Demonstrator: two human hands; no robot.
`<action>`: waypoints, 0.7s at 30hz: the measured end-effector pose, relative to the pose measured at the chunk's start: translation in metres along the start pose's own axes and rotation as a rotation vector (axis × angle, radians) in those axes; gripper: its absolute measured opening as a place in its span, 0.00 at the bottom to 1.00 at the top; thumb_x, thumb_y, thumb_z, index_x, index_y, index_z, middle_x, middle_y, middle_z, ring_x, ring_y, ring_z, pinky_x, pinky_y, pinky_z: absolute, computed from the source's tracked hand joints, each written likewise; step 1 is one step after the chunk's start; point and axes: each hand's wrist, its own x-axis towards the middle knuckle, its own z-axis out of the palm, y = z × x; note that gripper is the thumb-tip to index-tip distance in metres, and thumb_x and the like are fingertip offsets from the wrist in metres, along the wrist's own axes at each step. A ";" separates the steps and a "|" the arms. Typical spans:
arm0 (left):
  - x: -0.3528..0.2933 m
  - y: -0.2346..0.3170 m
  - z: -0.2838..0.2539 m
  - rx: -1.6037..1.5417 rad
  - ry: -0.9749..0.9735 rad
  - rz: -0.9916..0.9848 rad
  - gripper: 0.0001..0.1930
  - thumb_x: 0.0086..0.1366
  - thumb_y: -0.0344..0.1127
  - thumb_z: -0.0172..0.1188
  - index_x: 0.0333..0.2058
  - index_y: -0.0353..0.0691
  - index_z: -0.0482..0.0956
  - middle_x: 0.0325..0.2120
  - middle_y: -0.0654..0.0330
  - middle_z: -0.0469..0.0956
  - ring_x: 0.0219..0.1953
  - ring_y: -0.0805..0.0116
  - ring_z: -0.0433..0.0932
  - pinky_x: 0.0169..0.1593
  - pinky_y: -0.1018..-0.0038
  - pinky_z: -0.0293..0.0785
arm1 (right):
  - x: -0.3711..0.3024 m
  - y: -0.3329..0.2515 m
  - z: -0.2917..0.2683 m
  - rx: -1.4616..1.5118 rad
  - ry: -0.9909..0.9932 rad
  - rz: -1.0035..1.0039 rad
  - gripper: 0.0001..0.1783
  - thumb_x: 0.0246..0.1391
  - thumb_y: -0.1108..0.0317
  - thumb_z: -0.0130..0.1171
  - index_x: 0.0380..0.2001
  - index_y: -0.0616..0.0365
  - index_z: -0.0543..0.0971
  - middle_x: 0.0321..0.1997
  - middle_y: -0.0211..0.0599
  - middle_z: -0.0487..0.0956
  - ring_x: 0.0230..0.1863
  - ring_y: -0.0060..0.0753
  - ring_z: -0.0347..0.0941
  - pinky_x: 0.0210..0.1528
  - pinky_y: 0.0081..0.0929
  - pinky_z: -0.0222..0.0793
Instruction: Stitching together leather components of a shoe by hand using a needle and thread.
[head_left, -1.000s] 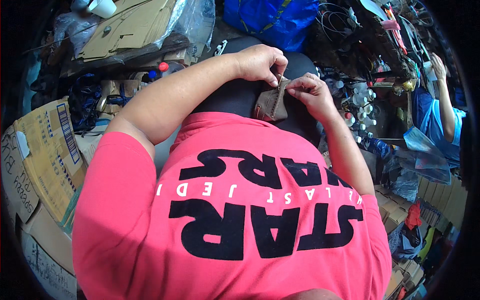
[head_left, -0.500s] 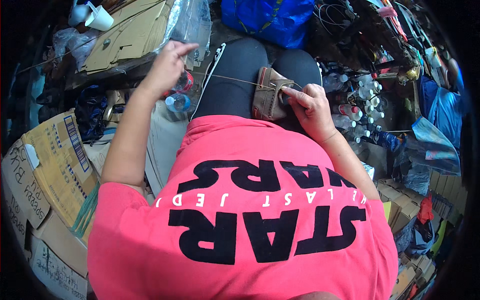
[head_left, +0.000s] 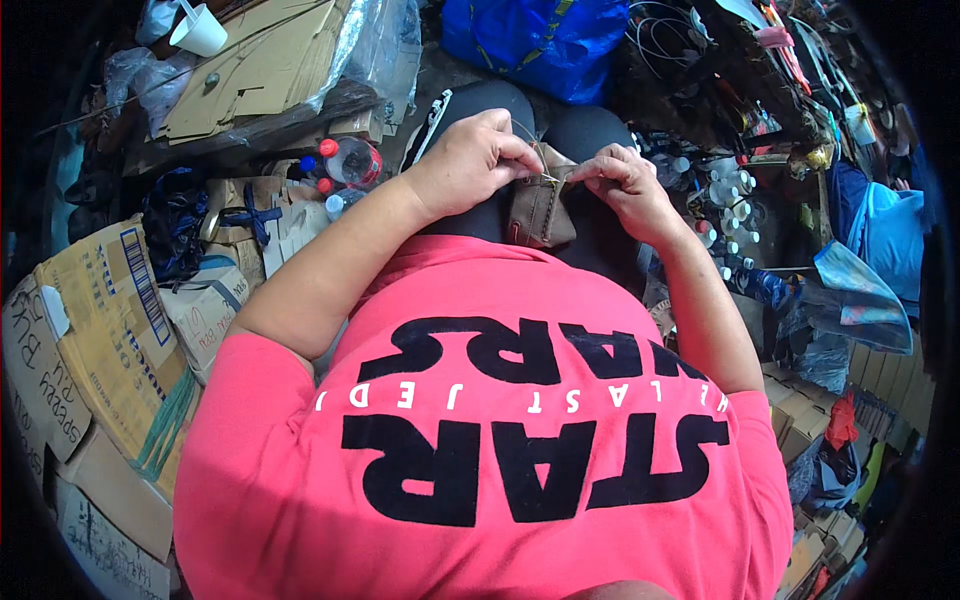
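Between my thighs sits a brown leather shoe upper (head_left: 538, 212), with stitching down its side. A thin tan thread (head_left: 549, 178) lies at its top edge and loops up by my left fingers. My left hand (head_left: 478, 160) is closed in a pinch on the thread, just above and left of the leather. My right hand (head_left: 625, 190) is closed too, thumb and forefinger pinched at the right end of the thread beside the upper's edge. Whether a needle is in either pinch is too small to make out.
Plastic bottles (head_left: 355, 162) lie left of my legs, and several more bottles (head_left: 728, 190) crowd the right. A blue bag (head_left: 535, 45) stands ahead. Flattened cardboard (head_left: 250, 75) and a white cup (head_left: 200, 32) are at the far left, a cardboard box (head_left: 110, 330) nearer.
My left hand has come back from the far left, where the thread was stretched taut, to the shoe upper. My right hand stays beside it, and the upper has tilted slightly.
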 end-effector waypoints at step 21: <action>-0.010 -0.010 0.001 0.255 -0.045 0.074 0.08 0.54 0.34 0.65 0.34 0.54 0.86 0.23 0.67 0.69 0.36 0.67 0.71 0.45 0.67 0.61 | -0.003 0.001 -0.003 0.110 -0.036 0.044 0.14 0.49 0.71 0.63 0.38 0.38 0.86 0.27 0.25 0.72 0.37 0.28 0.66 0.46 0.26 0.60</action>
